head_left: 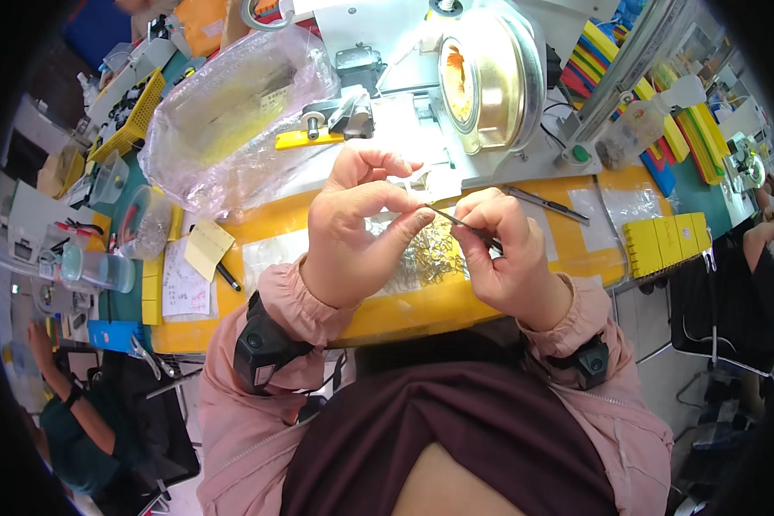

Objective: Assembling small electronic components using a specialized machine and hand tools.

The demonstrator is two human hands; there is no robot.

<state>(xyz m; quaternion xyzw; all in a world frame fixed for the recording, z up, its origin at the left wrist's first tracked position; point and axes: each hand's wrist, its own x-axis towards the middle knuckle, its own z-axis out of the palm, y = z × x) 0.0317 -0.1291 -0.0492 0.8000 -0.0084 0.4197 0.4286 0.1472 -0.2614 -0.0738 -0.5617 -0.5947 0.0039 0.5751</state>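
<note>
My left hand [353, 225] is raised over the bench with thumb and index finger pinched together. Whatever sits between those fingertips is too small to make out. In my right hand [509, 251] are slim dark tweezers [457, 221], gripped between thumb and fingers. Their thin tip points left and meets the left fingertips. Below both hands, many small shiny metal pieces [434, 258] lie spread on the yellow bench top [387, 320]. A second slender dark tool [549, 205], also like tweezers, lies just beyond my right hand.
A white machine with a large clear-and-gold reel [499, 82] stands ahead under bright light. To its left sits a plastic-lined tray [232, 116]. Paper notes [187, 279] and a black pen [227, 275] lie left. Yellow blocks [667, 245] stand right. Other people work at both sides.
</note>
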